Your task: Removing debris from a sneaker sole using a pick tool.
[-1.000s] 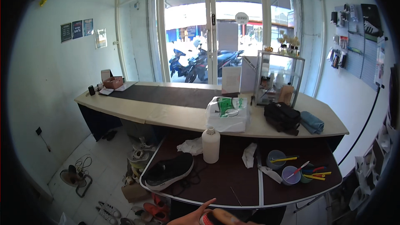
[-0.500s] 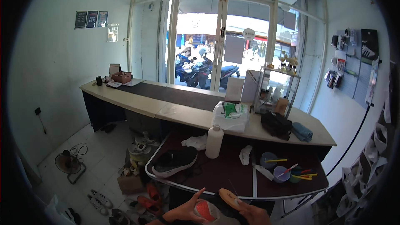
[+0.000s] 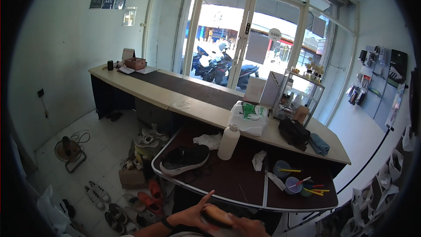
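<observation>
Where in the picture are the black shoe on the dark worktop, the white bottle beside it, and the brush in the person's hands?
black shoe (image 3: pixel 184 159), head view, on the middle of its upper.
white bottle (image 3: pixel 228 143), head view, on the middle of its body.
brush (image 3: pixel 218 215), head view, on its tan back between the hands.

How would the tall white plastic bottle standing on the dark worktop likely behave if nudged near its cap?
The tall white plastic bottle stands upright, narrow for its height, so it would probably tip rather than slide. Being round, it might then roll toward the black shoe. Its fill level is not visible, so its weight is uncertain.
</observation>
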Demonstrator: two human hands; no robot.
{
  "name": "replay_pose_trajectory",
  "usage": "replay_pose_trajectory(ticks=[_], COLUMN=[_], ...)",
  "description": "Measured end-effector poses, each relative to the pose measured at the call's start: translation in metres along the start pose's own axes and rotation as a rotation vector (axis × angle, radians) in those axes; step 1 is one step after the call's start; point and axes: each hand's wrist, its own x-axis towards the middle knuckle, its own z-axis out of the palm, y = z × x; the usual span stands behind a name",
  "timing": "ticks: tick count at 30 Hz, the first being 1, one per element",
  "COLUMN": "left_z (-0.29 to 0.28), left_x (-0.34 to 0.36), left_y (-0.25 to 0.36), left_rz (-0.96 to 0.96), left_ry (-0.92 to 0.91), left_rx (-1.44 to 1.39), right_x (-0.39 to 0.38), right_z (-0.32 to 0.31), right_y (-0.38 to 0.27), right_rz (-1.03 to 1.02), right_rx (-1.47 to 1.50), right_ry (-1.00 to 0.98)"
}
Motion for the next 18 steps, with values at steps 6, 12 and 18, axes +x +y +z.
replay_pose_trajectory(ticks=[6, 12, 18], left_z=[-0.006, -0.004, -0.006], left_x=[-0.001, -0.004, -0.011], left_y=[-0.022, -0.011, -0.019], left_rz=[-0.13, -0.059, -0.093], left_ry=[0.081, 0.021, 0.044], left_rx=[0.07, 0.08, -0.139], right_x=[0.014, 0.008, 0.014], right_z=[-0.001, -0.002, -0.013], right_y=[0.006, 0.016, -0.027], right_rz=[0.166, 0.262, -0.021], right_rx=[0.232, -0.296, -0.013], right_ry=[0.294, -0.126, -0.254])
